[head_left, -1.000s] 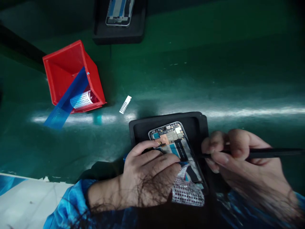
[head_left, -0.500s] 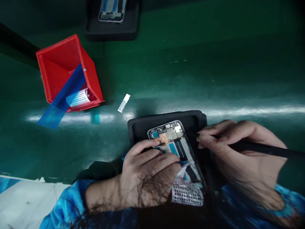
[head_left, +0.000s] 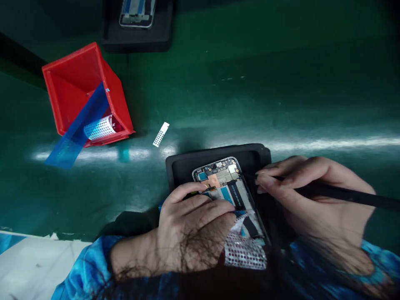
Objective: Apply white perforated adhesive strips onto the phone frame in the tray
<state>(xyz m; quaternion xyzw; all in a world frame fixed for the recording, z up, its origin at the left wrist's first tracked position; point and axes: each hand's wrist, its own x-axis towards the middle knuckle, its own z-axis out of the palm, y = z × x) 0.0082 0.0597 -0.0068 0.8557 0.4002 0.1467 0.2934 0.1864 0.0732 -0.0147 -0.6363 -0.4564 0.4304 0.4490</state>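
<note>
An opened smartphone point(head_left: 223, 177) lies tilted in a black tray point(head_left: 178, 166), its circuit board and inner parts bare. My left hand point(head_left: 193, 229) rests across its left side, index fingertip on the board near a copper-coloured patch. Curled under that hand's other fingers is a white sticker sheet point(head_left: 245, 252) with rows of dark dots, hanging out over the phone's lower end. My right hand point(head_left: 309, 187) pinches black tweezers point(head_left: 337, 193). Their thin tip points at the phone's upper right edge; whether it touches cannot be made out.
On the green work surface point(head_left: 218, 100) a red bin point(head_left: 117, 100) stands at left, holding a dotted sheet point(head_left: 99, 128) and a blue film strip point(head_left: 73, 133) that hangs over its rim. A small dotted strip point(head_left: 161, 134) lies nearby. Another opened phone point(head_left: 137, 18) sits in a second black tray point(head_left: 136, 43).
The view has shifted slightly, so the bin and far tray appear a little further left. The tweezers' hand has moved marginally left; both holds look the same.
</note>
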